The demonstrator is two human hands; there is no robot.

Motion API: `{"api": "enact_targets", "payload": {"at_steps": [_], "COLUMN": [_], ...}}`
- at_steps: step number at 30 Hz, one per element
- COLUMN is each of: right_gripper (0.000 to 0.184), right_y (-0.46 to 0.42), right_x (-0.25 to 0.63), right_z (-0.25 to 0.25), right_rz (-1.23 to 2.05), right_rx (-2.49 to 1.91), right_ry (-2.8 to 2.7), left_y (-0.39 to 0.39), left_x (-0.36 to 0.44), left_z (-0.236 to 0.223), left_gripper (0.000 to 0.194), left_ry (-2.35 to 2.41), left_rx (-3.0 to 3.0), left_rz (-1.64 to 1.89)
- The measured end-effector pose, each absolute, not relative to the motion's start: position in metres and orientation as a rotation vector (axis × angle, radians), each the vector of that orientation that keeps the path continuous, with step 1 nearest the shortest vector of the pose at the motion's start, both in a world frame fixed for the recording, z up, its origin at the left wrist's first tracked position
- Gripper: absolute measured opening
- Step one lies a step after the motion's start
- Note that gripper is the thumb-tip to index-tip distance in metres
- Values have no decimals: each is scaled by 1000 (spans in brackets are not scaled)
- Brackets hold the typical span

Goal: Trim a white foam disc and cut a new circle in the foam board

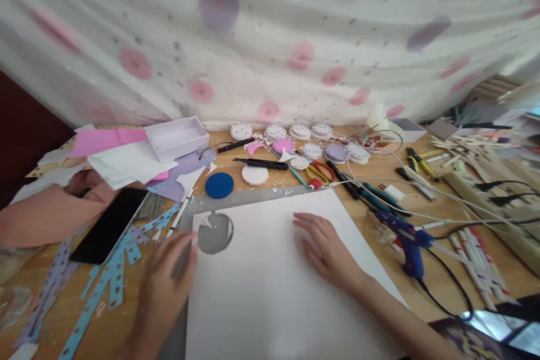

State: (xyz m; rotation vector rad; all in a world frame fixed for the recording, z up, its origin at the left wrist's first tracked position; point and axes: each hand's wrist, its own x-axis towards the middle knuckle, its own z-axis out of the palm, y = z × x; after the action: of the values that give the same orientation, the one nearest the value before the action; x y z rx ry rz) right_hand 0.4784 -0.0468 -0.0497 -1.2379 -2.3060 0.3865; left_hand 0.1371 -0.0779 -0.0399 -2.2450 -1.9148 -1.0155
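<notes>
A large white sheet point(270, 287) with a round hole point(215, 232) cut near its top left corner lies on a grey mat point(248, 198). My right hand point(327, 247) rests flat on the sheet's middle, fingers stretched out. My left hand point(166, 284) lies at the sheet's left edge, blurred, fingers extended toward the hole. Neither hand holds anything. A blue disc point(219, 185) and a white disc point(255, 175) sit just beyond the mat.
A black phone point(110, 224) and blue punched strips point(112, 270) lie at left. A white box point(177, 138), scissors point(318, 173), a black knife point(261, 163), round decorated pieces point(299, 132) and a blue glue gun point(407, 242) with cables crowd the back and right.
</notes>
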Motion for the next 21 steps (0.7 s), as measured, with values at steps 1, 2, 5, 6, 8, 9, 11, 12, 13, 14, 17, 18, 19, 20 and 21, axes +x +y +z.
{"api": "enact_targets", "payload": {"at_steps": [1, 2, 5, 6, 8, 9, 11, 12, 13, 14, 17, 18, 19, 20, 21], "right_gripper": [42, 44, 47, 46, 44, 42, 37, 34, 30, 27, 34, 40, 42, 38, 33], "right_y": [-53, -57, -58, -56, -53, -53, -55, -58, -61, -65, -76, -78, -80, -82, -83], "right_x": [479, 481, 487, 489, 492, 492, 488, 484, 477, 468, 434, 423, 414, 406, 401], "right_z": [-52, -55, -63, -65, -66, -65, -59, -55, -48, -41, -14, -4, 5, 13, 21], "right_rz": [369, 359, 361, 365, 377, 382, 413, 461, 546, 672, 1316, 1577, 1770, 1908, 1978], "right_rx": [-1246, -1255, -1272, -1268, -1247, -1232, -1203, -1191, -1176, -1150, -949, -852, -746, -691, -668], "right_ry": [-2365, -2413, -2495, -2505, -2505, -2486, -2400, -2327, -2236, -2130, -1731, -1599, -1475, -1377, -1290], "left_y": [-69, -60, -36, -30, -24, -23, -30, -36, -44, -54, -84, -92, -98, -102, -104], "left_x": [123, 110, 85, 80, 77, 78, 86, 92, 102, 114, 157, 171, 183, 193, 201], "left_z": [-40, -42, -47, -48, -45, -41, -29, -21, -13, -5, 18, 25, 30, 35, 39], "left_gripper": [26, 32, 39, 37, 34, 34, 35, 34, 33, 29, 11, 6, 6, 8, 9], "left_ry": [-1971, -2016, -2079, -2078, -2059, -2045, -2028, -2026, -2013, -2002, -1540, -1346, -1208, -1097, -1081], "left_rx": [-2167, -2109, -2143, -2165, -2198, -2196, -2171, -2154, -2153, -2185, -2545, -2715, -2808, -2836, -2813], "left_rz": [-910, -781, -477, -442, -438, -466, -531, -578, -625, -660, -891, -819, -782, -805, -812]}}
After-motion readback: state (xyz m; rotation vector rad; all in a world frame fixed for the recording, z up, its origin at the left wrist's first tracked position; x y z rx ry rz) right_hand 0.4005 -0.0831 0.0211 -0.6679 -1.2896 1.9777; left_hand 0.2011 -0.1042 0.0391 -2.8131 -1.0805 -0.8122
